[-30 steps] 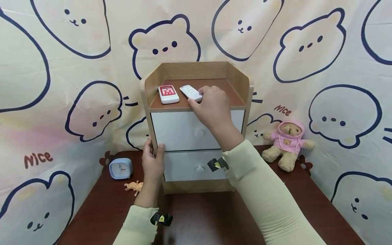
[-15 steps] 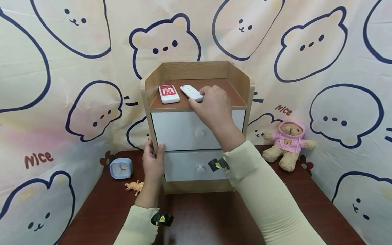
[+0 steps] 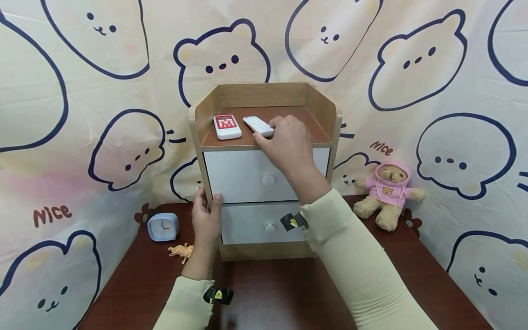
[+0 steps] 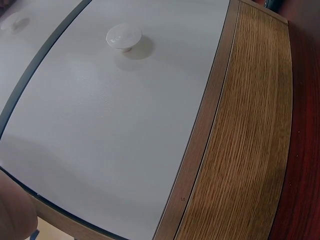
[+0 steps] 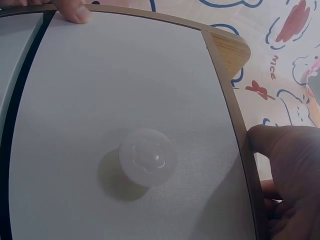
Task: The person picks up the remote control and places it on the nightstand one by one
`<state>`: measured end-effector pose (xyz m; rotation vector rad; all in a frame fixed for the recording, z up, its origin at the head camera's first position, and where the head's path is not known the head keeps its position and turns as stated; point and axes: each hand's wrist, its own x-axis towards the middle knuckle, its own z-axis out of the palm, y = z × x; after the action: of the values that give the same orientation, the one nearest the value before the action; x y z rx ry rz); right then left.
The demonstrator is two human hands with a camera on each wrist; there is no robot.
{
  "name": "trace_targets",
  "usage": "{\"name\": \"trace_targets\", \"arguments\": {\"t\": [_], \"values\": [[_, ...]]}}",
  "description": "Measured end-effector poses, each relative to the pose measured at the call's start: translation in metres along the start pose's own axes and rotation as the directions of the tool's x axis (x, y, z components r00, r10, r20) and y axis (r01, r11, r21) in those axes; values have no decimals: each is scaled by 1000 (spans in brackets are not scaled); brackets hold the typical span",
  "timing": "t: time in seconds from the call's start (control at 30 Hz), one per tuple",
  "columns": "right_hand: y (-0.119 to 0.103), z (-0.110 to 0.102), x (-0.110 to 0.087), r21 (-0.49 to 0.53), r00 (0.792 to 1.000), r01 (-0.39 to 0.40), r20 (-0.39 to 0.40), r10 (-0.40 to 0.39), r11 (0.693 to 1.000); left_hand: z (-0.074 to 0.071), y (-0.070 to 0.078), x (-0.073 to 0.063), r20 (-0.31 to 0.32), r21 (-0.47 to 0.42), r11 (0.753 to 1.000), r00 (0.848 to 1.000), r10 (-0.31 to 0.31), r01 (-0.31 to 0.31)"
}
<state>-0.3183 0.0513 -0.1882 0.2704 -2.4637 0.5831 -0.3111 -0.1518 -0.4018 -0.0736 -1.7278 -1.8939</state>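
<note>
One small white remote (image 3: 257, 125) is on top of the wooden cabinet (image 3: 264, 253), and the right hand (image 3: 290, 144), nearly closed, pinches its near end between thumb and fingers. The left hand (image 3: 206, 220), about half closed, grips the cabinet's left side, with its thumb on the front and its fingers round the edge. A red and white calculator (image 3: 226, 127) lies beside the remote, not touching it, and a blue clock (image 3: 162, 227) stands on the dark red table (image 3: 132, 279), left of the cabinet.
</note>
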Motion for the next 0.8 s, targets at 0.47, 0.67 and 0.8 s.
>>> {"name": "trace_targets", "arguments": {"t": [0.47,0.67,0.8], "values": [[3,-1,-3,-3,1000,27,4,-27,1000,0,0,-1,5,-1,1000,1000,-11,11],[18,9,-17,172,976,184,-148,-159,968,-1,0,-1,0,-25,999,1000,-26,26],[47,31,-43,259,818,472,-484,-310,842,0,1,-1,11,-34,999,1000,-20,20]]}}
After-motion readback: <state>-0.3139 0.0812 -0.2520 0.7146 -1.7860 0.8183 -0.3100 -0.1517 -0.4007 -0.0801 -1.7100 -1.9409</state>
